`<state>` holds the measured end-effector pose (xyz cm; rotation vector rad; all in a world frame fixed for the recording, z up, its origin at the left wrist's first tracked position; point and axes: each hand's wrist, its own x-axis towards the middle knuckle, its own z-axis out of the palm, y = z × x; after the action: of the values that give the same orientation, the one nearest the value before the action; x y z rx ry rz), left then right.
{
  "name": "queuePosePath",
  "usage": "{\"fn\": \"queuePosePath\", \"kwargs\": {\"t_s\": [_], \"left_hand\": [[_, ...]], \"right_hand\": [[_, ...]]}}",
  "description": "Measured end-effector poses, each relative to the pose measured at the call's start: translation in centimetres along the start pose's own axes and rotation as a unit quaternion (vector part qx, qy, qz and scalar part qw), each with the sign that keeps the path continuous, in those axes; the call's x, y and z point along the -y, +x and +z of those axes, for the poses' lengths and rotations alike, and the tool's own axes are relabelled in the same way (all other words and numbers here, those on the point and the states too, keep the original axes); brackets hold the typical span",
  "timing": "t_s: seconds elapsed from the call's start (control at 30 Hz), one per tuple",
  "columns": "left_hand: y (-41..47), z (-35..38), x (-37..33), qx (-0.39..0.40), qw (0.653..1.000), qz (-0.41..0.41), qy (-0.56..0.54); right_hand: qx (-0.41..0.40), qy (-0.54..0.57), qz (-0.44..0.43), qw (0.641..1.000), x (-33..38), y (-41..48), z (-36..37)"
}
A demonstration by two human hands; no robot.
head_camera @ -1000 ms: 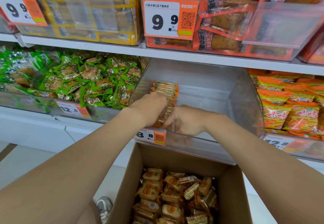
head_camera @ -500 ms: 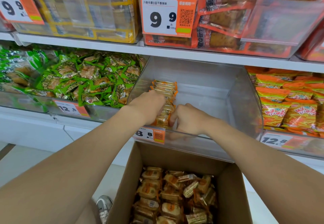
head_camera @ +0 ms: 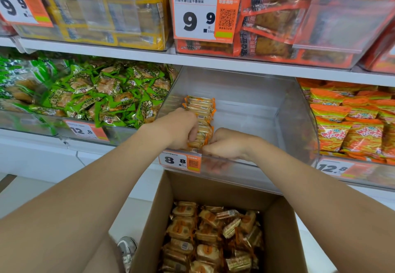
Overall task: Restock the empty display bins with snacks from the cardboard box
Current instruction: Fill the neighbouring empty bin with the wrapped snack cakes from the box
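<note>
A clear display bin (head_camera: 252, 110) on the middle shelf holds only a row of orange-wrapped snack packets (head_camera: 201, 110) along its left wall. My left hand (head_camera: 181, 129) grips the row's near end from the left. My right hand (head_camera: 226, 144) is curled against the same packets from the right, its fingers low behind the bin's front lip. Below them an open cardboard box (head_camera: 280, 230) holds several loose packets of the same snack (head_camera: 211, 236).
Green snack packs (head_camera: 102, 95) fill the bin to the left, orange bags (head_camera: 352, 123) the bin to the right. Yellow (head_camera: 106, 9) and red (head_camera: 277, 16) packs sit on the upper shelf. An 8.8 price tag (head_camera: 180, 161) hangs on the bin front. A shoe (head_camera: 127, 249) shows beside the box.
Both hands have stayed at the row of packets, squeezing its near end closer together; my right hand has sunk a little lower against the bin's front lip.
</note>
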<state>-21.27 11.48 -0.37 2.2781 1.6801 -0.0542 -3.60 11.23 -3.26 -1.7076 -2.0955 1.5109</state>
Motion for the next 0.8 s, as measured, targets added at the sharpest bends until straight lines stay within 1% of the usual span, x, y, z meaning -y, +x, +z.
{"fn": "queuePosePath", "kwargs": {"t_s": [0.1, 0.13, 0.2, 0.23, 0.27, 0.3, 0.4, 0.43, 0.5, 0.57, 0.7, 0.73, 0.8], "left_hand": [[0.1, 0.0, -0.4, -0.011, 1.000, -0.005, 0.023], [0.0, 0.0, -0.6, -0.012, 0.999, -0.002, 0.030], [0.0, -0.2, -1.1, -0.019, 0.999, 0.002, 0.038], [-0.1, -0.2, -1.4, -0.021, 0.999, -0.001, 0.048], [-0.3, -0.2, -1.5, -0.024, 0.998, -0.004, 0.055], [-0.3, -0.2, -1.6, -0.024, 0.998, -0.008, 0.059], [-0.5, -0.2, -1.6, -0.024, 0.997, -0.016, 0.069], [-0.4, -0.3, -1.5, -0.024, 0.997, -0.018, 0.073], [-0.4, -0.5, -1.5, -0.020, 0.997, -0.022, 0.076], [-0.3, -0.5, -1.3, -0.008, 0.997, -0.024, 0.072], [-0.2, -0.5, -0.3, 0.003, 0.999, -0.010, 0.053], [-0.3, -0.7, -0.3, -0.006, 0.999, 0.000, 0.044], [-1.1, -1.1, -0.5, -0.055, 0.998, 0.031, 0.024]], "right_hand": [[-0.081, -0.075, -0.008, 0.994, 0.1, 0.3, 0.3], [-0.093, -0.068, 0.009, 0.993, 0.2, 0.3, 0.1], [-0.095, 0.027, 0.063, 0.993, 0.3, 0.4, -0.4], [-0.097, 0.085, 0.080, 0.988, 0.3, 0.6, -0.6], [-0.100, 0.135, 0.077, 0.983, 0.3, 0.8, -0.8], [-0.097, 0.174, 0.058, 0.978, 0.4, 1.0, -0.8], [-0.037, 0.229, -0.017, 0.973, 0.8, 1.7, -0.2], [-0.030, 0.237, -0.029, 0.971, 1.0, 1.8, 0.0], [-0.047, 0.237, -0.036, 0.970, 1.2, 1.9, 0.1], [-0.064, 0.207, -0.021, 0.976, 1.2, 1.5, -0.5], [-0.155, 0.067, 0.041, 0.985, -0.3, 0.4, -2.2], [-0.174, 0.028, 0.045, 0.983, -0.7, -0.1, -2.5], [-0.229, -0.040, 0.013, 0.972, -1.0, -2.0, -2.4]]}}
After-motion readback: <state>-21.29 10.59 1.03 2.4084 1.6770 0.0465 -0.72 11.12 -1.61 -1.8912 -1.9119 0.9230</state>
